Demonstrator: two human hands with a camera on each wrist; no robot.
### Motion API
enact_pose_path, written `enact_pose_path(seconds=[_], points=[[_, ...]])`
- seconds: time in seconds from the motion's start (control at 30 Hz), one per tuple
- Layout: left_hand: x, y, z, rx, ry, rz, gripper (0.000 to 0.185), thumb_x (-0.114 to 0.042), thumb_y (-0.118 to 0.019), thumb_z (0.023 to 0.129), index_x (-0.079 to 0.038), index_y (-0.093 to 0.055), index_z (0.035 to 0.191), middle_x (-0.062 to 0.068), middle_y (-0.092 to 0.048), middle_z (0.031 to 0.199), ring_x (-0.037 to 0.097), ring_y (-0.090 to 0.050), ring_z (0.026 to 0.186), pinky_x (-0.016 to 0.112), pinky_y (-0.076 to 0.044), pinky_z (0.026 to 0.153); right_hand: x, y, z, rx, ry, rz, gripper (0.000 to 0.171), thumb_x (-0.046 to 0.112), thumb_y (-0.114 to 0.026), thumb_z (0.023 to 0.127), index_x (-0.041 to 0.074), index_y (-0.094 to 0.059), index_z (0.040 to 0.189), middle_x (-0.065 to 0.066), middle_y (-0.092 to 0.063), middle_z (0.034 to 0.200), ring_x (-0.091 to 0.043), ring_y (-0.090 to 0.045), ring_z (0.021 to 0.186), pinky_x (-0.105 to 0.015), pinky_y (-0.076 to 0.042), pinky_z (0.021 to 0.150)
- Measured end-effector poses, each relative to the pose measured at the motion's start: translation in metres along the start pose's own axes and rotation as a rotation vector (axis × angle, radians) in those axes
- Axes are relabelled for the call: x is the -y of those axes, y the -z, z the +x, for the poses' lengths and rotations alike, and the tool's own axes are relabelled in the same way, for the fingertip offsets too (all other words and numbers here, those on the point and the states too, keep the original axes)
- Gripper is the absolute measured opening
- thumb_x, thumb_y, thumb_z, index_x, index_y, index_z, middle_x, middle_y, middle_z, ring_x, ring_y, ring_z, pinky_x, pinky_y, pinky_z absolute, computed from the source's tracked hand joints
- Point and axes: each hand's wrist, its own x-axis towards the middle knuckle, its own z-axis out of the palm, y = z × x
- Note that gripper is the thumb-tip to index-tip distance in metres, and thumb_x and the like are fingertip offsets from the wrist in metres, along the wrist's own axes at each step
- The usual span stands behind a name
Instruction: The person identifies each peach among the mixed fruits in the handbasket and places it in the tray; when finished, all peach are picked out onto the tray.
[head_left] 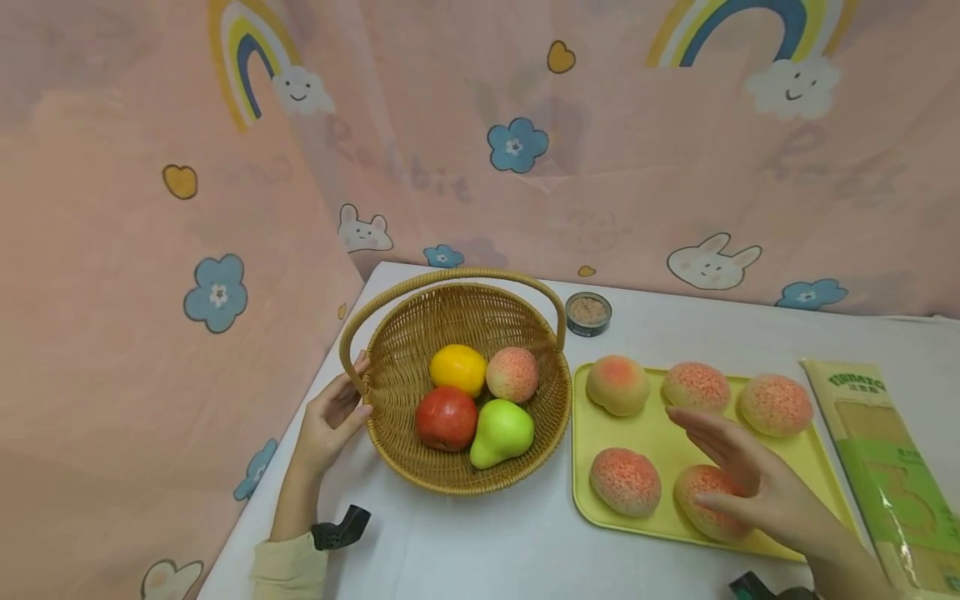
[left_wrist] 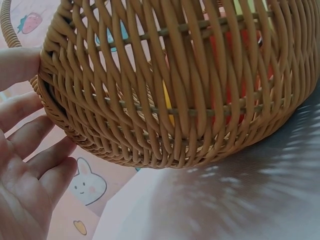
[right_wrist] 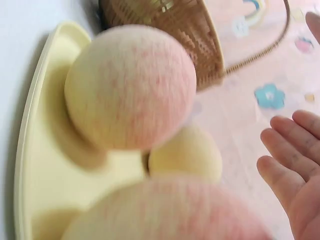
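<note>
The basket's arched handle (head_left: 450, 279) spans the rim from left to back right, leaving the front of the wicker basket (head_left: 465, 475) open from above. Inside, four fruits crowd the centre. The yellow tray (head_left: 600, 517) sits just beside the basket; five peaches (head_left: 625, 481) line it, with bare lanes between rows. A small tin (head_left: 588, 313) stands behind, and a green packet (head_left: 892, 467) flanks the tray's right edge.
</note>
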Motion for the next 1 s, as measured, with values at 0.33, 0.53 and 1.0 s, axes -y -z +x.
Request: enact_pose_path(seconds=[0.33, 0.53, 1.0], points=[[-0.001, 0.001, 0.000, 0.002, -0.015, 0.010, 0.052, 0.018, -0.052, 0.083, 0.016, -0.040, 0.133, 0.034, -0.030, 0.146, 0.016, -0.036, 0.139, 0.021, -0.034, 0.109, 0.018, -0.020, 0.044, 0.053, -0.016, -0.152, 0.078, -0.015, -0.066, 0.078, 0.002, -0.030, 0.145, -0.008, -0.037, 0.150, -0.002, -0.033, 0.138, -0.009, -0.030, 0.108], [-0.001, 0.002, 0.000, 0.009, 0.008, 0.037, 0.053, 0.016, -0.053, 0.083, 0.014, -0.039, 0.135, 0.032, -0.031, 0.147, 0.014, -0.037, 0.138, 0.021, -0.034, 0.110, 0.030, -0.034, 0.079, 0.075, -0.012, -0.163, 0.074, -0.004, -0.068, 0.081, 0.008, -0.034, 0.145, -0.015, -0.038, 0.148, -0.002, -0.034, 0.137, -0.010, -0.028, 0.110], [-0.001, 0.001, 0.000, 0.009, 0.019, 0.039, 0.053, 0.016, -0.053, 0.084, 0.013, -0.040, 0.135, 0.031, -0.030, 0.147, 0.014, -0.039, 0.136, 0.020, -0.035, 0.109, 0.029, -0.064, 0.150, 0.140, -0.089, -0.187, 0.075, 0.017, -0.072, 0.084, 0.007, -0.032, 0.146, -0.010, -0.038, 0.149, -0.028, -0.033, 0.140, -0.044, -0.030, 0.115]])
